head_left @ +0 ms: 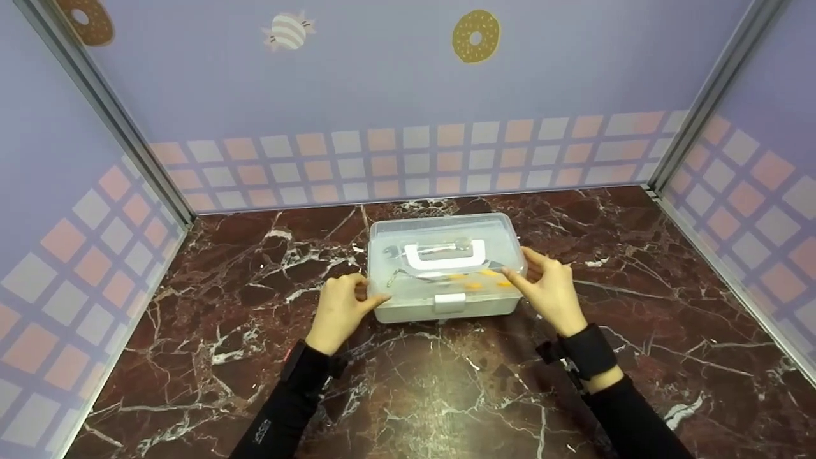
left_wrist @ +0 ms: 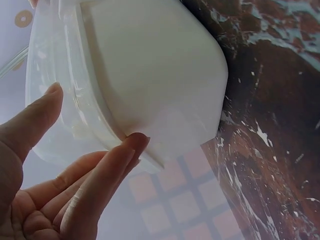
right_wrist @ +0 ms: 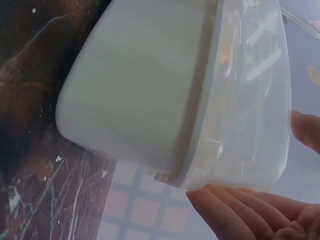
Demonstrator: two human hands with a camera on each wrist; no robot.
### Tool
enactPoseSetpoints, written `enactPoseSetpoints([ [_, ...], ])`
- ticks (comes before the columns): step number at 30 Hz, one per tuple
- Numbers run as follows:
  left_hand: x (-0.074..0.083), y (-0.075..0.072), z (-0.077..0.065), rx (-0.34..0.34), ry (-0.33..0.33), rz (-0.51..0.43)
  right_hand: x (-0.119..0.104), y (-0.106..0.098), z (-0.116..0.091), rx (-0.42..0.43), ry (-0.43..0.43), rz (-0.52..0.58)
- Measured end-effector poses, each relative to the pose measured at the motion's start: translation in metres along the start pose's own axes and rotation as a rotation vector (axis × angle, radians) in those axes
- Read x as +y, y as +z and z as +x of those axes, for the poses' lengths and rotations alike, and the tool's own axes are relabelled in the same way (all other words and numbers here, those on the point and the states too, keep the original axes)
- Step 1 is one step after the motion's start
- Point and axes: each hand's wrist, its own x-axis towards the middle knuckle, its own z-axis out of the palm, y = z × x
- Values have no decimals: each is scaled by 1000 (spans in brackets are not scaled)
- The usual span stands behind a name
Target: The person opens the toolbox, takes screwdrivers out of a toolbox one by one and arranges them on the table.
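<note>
On the dark marble surface stands a plastic toolbox (head_left: 408,312) with a pale base, a see-through lid, a white carry handle (head_left: 446,260) and a white front latch (head_left: 450,303). Through the lid, tools with orange parts (head_left: 473,285) and a wrench-like metal end (head_left: 391,252) show blurrily. My left hand (head_left: 338,310) holds the box's left end, thumb near the lid's front corner and fingertips (left_wrist: 137,141) at the rim. At the right end my right hand (head_left: 552,292) grips the lid, its thumb on top and its fingers (right_wrist: 225,207) along the side.
The brown-red marble surface (head_left: 255,357) reaches to a lilac back wall (head_left: 382,83) with checks and sweets printed on it. Side walls (head_left: 778,191) with metal corner posts (head_left: 701,83) stand left and right.
</note>
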Motion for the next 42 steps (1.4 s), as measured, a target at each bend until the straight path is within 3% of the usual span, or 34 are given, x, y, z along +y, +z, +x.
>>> enactPoseSetpoints([
  [8,-5,2,-5,34,2,-13,0,3,-2,12,-41,-35],
  [14,-1,4,-4,87,65,35,3,4,0,47,-94,-138],
  [21,5,6,-3,51,140,9,0,0,-2,78,-180,-263],
  [25,3,8,-6,54,197,6,-8,4,-6,148,-362,-316],
  [29,1,8,-7,54,228,2,-17,19,-9,201,-655,-330],
  [34,2,7,-7,36,230,18,-25,45,-16,187,-981,-385],
  [37,3,8,-7,30,225,23,-21,57,-23,141,-1072,-448],
  [42,3,8,-8,28,229,27,-11,65,-26,111,-1133,-552],
])
